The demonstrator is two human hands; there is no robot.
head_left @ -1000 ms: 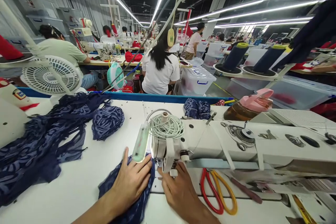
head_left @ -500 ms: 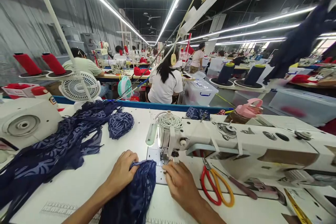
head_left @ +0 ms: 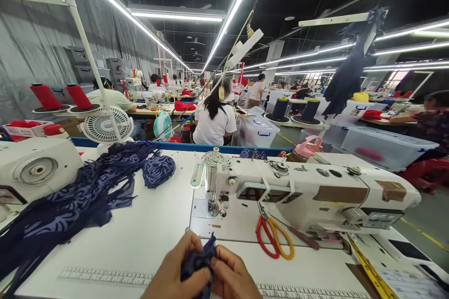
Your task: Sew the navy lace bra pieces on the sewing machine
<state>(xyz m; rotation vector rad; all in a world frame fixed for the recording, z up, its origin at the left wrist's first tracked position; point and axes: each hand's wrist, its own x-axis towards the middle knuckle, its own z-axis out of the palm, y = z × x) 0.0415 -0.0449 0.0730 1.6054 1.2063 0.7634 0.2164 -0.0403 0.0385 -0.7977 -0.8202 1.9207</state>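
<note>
Both hands are together low in the view, in front of the sewing machine (head_left: 259, 182). Bunched navy patterned fabric (head_left: 198, 264) is pinched in my left hand (head_left: 177, 268). My right hand (head_left: 233, 273) closes its thumb and fingers on the right edge of the same fabric; most of the piece is hidden by the hands or below the frame. Beyond the hands, the needle and presser foot (head_left: 212, 206) have no fabric under them. Scissors with red and orange handles (head_left: 275, 238) lie to the right, beside a tool with a brown handle (head_left: 305, 237).
A long heap of navy patterned fabric (head_left: 80, 187) spreads along the left, with a folded bundle (head_left: 158, 169) beside it. Another machine head (head_left: 38, 168) stands at far left. A printed ruler (head_left: 105, 276) runs along the front; a yellow tape (head_left: 372, 266) lies right. A co-worker (head_left: 215, 119) sits ahead.
Both hands have drawn back from the needle area toward me and come together, bringing the fabric along. The right hand, empty near the presser foot before, now grips the fabric. The view has turned right.
</note>
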